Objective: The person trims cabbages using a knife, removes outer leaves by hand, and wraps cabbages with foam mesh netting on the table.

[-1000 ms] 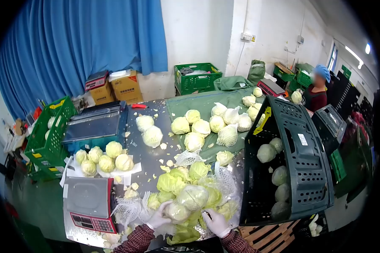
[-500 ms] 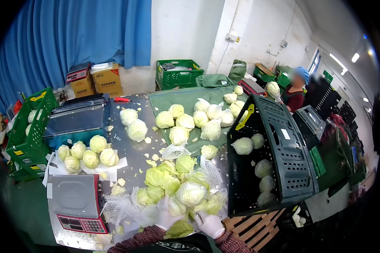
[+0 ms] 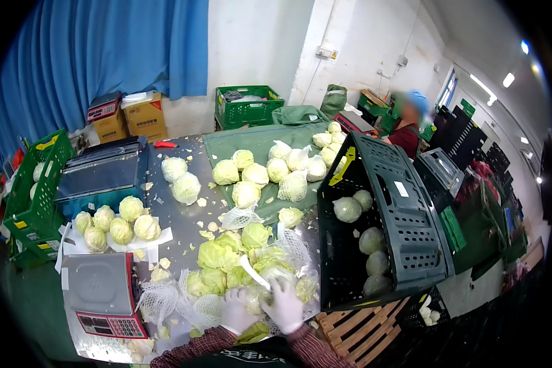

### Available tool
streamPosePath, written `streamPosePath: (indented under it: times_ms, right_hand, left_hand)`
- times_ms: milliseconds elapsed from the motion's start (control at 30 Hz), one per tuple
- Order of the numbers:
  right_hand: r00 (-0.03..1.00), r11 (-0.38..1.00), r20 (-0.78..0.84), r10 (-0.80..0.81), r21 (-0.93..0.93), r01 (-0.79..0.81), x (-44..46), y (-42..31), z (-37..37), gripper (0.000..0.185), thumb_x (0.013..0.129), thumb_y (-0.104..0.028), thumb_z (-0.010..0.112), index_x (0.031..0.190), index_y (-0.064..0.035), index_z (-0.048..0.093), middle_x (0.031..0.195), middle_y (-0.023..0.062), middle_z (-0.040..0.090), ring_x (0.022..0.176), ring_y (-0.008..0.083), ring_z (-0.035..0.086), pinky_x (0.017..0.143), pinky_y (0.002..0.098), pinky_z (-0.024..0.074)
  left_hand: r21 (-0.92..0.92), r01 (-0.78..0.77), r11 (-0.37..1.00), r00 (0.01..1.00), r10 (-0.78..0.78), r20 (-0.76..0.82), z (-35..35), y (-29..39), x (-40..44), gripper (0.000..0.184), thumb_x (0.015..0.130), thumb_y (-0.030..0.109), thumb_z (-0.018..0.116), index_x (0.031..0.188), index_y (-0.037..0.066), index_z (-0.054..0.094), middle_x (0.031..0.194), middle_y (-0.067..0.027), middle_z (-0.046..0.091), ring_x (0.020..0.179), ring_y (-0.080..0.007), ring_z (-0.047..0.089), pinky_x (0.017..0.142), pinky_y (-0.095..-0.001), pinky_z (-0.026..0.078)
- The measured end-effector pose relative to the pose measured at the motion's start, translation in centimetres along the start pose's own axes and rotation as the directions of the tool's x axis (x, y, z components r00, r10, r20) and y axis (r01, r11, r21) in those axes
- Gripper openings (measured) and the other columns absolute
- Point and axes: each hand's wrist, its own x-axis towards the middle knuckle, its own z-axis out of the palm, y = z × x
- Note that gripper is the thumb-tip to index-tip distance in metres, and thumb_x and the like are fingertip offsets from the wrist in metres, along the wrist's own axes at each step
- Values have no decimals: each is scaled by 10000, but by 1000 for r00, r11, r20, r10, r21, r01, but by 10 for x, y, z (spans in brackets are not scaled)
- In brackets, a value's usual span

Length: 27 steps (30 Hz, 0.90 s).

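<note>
Cabbage leaves [image 3: 212, 254] — between scale [image 3: 98, 285] and crate [image 3: 405, 214]

Dressed in long dk red, finely checked sleeves [image 3: 196, 348]. Gloved in thin, whitish, slightly wrinkled material on L grip [image 3: 237, 311] & R grip [image 3: 284, 306], right up to the sleeve ends. Covered in front w/ a v. dk apron [image 3: 264, 346], bearing bold white lettering [image 3: 259, 355], partly cut off.

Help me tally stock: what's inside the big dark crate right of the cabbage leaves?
At least five round, pale-green cabbages show inside the crate, plus a small pale scrap. The crate's perforated side covers the space behind it, so any others there can't be seen.
</note>
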Motion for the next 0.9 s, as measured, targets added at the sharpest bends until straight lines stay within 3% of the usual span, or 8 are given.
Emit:
streamPosePath:
  times_ms: [233, 300, 367, 433, 567, 700, 800, 900]
  right_hand:
    - [981, 969, -43, -188, -171, 178, 31, 58, 36, 250, 746, -240, 650, 954, -116, 588, 928, 53, 600, 703, 230, 602, 605, 340, 528]
    - [978, 989, -203, -53, -148, 23, 38, 82, 23, 227, 723, -253, 707, 893, -122, 634, 811, 60, 633, 637, 274, 630, 582, 365, 520]
    - [911, 959, -309, 273, 11, -284, 50, 126, 15, 168, 724, -211, 688, 828, -90, 636, 750, 113, 639, 648, 316, 637, 585, 402, 514]
    - [920, 932, -152, 360, 101, -348, 47, 176, 10, 145, 739, -197, 648, 781, -66, 603, 737, 153, 617, 709, 354, 633, 606, 435, 506]
    - [894, 894, -158, 420, 241, -377, 38, 141, 10, 181, 761, -218, 643, 830, -64, 579, 768, 179, 625, 724, 396, 607, 622, 457, 484]
    - [922, 726, 53, 384, 600, -337, 15, 102, -6, 415, 711, -355, 770, 939, -61, 584, 747, 80, 605, 646, 263, 618, 599, 363, 488]
    - [965, 905, 116, 234, 338, -260, -24, 75, 2, 602, 627, -457, 839, 992, -65, 564, 856, 42, 558, 711, 168, 601, 649, 307, 491]
    - [932, 789, 140, 333, 500, -357, -42, 95, 34, 524, 666, -425, 829, 947, -59, 580, 796, 30, 597, 686, 143, 593, 640, 277, 486]
  left_hand:
    - [243, -186, 952, 982, 170, 86, -1, 21, 4, 787, 594, 379, 760, 1284, 126, 479, 1191, -90, 507, 1154, -247, 439, 907, -447, 332]
    - [241, -237, 941, 968, 207, 144, -2, 17, 10, 809, 604, 391, 758, 1322, 166, 460, 1199, -93, 507, 1159, -255, 437, 915, -456, 333]
    - [230, -295, 927, 947, 250, 203, -3, 8, 15, 832, 615, 403, 756, 1361, 207, 442, 1207, -96, 506, 1165, -263, 434, 923, -464, 335]
    - [190, -275, 942, 936, 218, 276, -7, -12, 18, 834, 645, 439, 751, 1390, 258, 424, 1215, -108, 507, 1159, -288, 437, 951, -468, 334]
    - [20, -194, 981, 923, 175, 342, -29, -34, 37, 840, 627, 441, 790, 1370, 237, 456, 1237, -124, 506, 1152, -320, 444, 968, -449, 366]
    - [41, -199, 979, 914, 170, 367, -42, -33, 42, 848, 595, 400, 814, 1354, 231, 476, 1261, -119, 499, 1152, -319, 448, 981, -436, 374]
    - [74, -203, 976, 922, 166, 349, -36, -28, 44, 826, 594, 384, 815, 1336, 211, 497, 1268, -114, 504, 1155, -318, 454, 996, -426, 377]
    - [43, -213, 976, 922, 187, 338, -35, -31, 52, 812, 589, 368, 822, 1316, 179, 514, 1254, -114, 519, 1154, -312, 465, 996, -422, 389]
